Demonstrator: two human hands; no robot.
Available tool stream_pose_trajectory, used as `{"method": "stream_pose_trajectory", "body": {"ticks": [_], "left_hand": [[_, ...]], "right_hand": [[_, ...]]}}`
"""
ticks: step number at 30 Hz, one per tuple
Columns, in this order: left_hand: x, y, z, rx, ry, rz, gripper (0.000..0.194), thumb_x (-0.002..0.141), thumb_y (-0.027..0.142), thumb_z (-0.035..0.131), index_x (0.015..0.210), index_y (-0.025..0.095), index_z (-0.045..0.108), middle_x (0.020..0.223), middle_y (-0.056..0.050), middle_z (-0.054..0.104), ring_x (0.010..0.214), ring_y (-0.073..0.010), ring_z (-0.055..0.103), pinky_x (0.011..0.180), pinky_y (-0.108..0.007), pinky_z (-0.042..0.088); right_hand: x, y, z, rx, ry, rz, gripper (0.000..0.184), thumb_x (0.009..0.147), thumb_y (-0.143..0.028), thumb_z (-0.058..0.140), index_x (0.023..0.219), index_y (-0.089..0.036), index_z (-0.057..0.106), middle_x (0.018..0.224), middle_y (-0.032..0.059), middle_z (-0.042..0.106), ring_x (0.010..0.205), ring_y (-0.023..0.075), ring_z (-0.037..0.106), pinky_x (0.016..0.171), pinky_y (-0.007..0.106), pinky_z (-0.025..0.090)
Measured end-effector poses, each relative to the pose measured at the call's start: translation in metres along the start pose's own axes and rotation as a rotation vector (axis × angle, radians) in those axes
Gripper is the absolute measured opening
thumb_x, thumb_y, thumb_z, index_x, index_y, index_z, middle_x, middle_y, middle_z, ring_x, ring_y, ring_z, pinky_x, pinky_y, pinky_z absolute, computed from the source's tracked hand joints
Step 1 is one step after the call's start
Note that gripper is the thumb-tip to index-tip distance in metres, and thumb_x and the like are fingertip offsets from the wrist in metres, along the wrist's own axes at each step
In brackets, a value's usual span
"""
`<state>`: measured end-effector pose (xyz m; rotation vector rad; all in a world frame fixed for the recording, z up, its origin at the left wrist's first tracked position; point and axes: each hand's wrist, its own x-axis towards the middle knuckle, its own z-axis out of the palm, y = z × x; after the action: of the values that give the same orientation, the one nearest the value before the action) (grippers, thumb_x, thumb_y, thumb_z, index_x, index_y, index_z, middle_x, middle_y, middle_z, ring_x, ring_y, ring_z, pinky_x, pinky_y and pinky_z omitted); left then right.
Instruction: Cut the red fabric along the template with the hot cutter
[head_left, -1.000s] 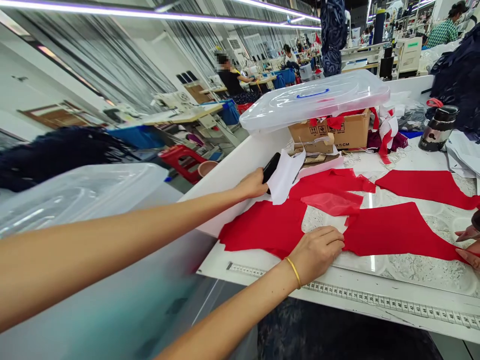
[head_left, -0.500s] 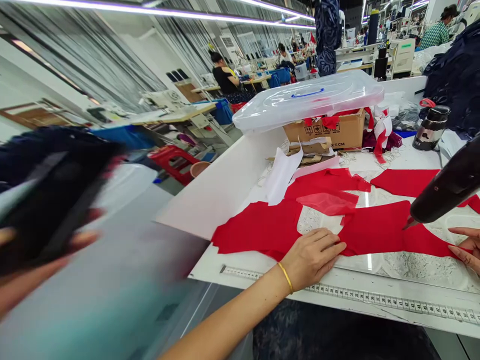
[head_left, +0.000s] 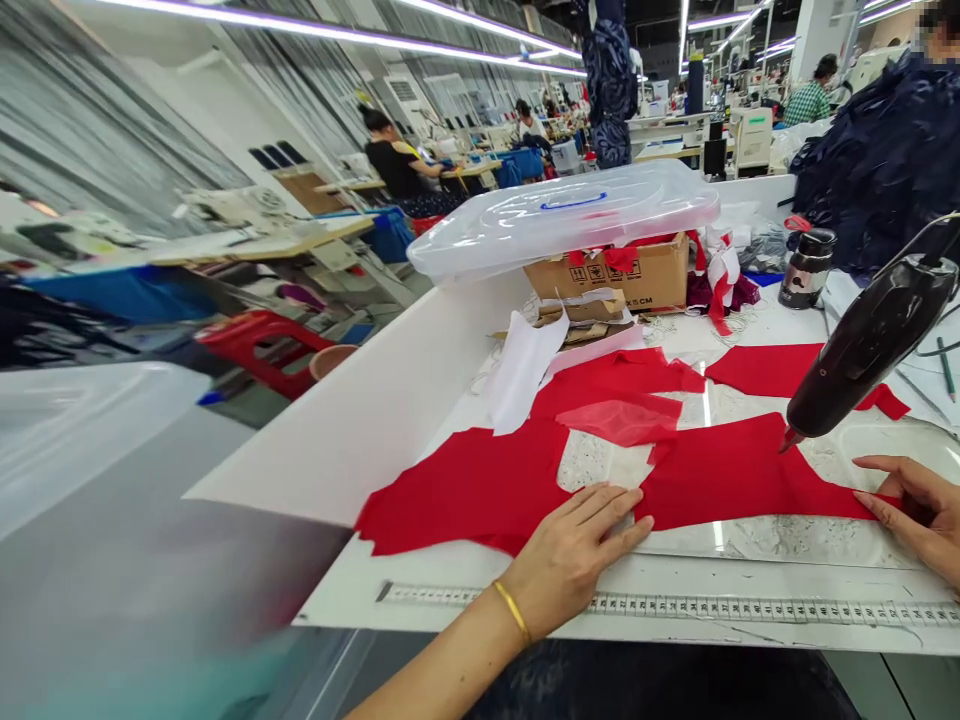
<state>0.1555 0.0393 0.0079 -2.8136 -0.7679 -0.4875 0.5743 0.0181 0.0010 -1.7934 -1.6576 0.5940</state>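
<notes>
Left hand [head_left: 566,555], palm down, fingers extended and slightly spread, grasping nothing that I can see; fingertips at left end of red piece [head_left: 712,478]. Right hand [head_left: 919,515], fingers parted at narrow right end of same piece; I cannot tell whether cloth is pinched. Red piece flat on table [head_left: 712,578], between hands. Black tool [head_left: 862,350] slants above, tip near piece's upper edge. Tape [head_left: 675,607] along table's front edge. Second panel [head_left: 465,488] left of first; white sheet [head_left: 525,365] behind it. Farther back: box [head_left: 652,280] under clear lid [head_left: 570,215], flask [head_left: 808,268] to right.
</notes>
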Motion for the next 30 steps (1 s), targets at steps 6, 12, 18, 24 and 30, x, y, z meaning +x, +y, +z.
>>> {"method": "stream_pose_trajectory", "body": {"ticks": [6, 12, 18, 24, 30], "left_hand": [[-0.004, -0.007, 0.0, 0.055, 0.035, 0.007, 0.068, 0.077, -0.01, 0.037, 0.128, 0.023, 0.068, 0.132, -0.007, 0.07, 0.123, -0.0222, 0.065, 0.102, -0.038, 0.06], [-0.016, -0.013, 0.012, 0.043, 0.102, 0.022, 0.074, 0.085, -0.008, 0.035, 0.146, 0.026, 0.058, 0.144, -0.004, 0.063, 0.129, -0.0209, 0.062, 0.113, -0.033, 0.051], [-0.024, -0.004, 0.018, 0.009, 0.128, -0.045, 0.082, 0.081, -0.01, 0.034, 0.15, 0.028, 0.053, 0.145, -0.003, 0.062, 0.133, -0.0217, 0.06, 0.114, -0.037, 0.052], [-0.015, 0.003, 0.0, -0.017, 0.09, -0.068, 0.071, 0.076, -0.009, 0.04, 0.138, 0.018, 0.061, 0.134, -0.01, 0.068, 0.126, -0.0248, 0.063, 0.103, -0.041, 0.06], [-0.008, 0.006, -0.003, -0.031, 0.144, -0.109, 0.052, 0.086, -0.006, 0.042, 0.128, 0.015, 0.064, 0.119, -0.012, 0.072, 0.114, -0.0245, 0.067, 0.098, -0.041, 0.063]], "right_hand": [[-0.006, -0.011, -0.01, -0.06, -0.026, -0.018, 0.041, 0.086, -0.057, 0.056, 0.105, -0.023, 0.069, 0.06, -0.003, 0.056, 0.05, 0.0148, 0.049, 0.05, 0.029, 0.041], [-0.013, -0.011, -0.029, -0.122, 0.052, 0.038, 0.037, 0.088, -0.052, 0.054, 0.106, -0.024, 0.069, 0.065, -0.0016, 0.063, 0.051, 0.0147, 0.052, 0.052, 0.029, 0.042], [-0.024, -0.002, -0.033, -0.143, 0.051, 0.025, 0.039, 0.086, -0.056, 0.059, 0.107, -0.025, 0.07, 0.066, -0.0017, 0.066, 0.047, 0.0136, 0.051, 0.047, 0.028, 0.043], [-0.03, 0.025, -0.033, -0.152, 0.045, 0.015, 0.042, 0.083, -0.06, 0.063, 0.109, -0.027, 0.072, 0.064, -0.0012, 0.063, 0.044, 0.0158, 0.054, 0.044, 0.03, 0.048], [-0.028, -0.004, -0.008, -0.106, -0.012, -0.142, 0.047, 0.085, -0.069, 0.062, 0.104, -0.028, 0.075, 0.065, 0.0006, 0.064, 0.048, 0.0155, 0.058, 0.04, 0.026, 0.047]]}}
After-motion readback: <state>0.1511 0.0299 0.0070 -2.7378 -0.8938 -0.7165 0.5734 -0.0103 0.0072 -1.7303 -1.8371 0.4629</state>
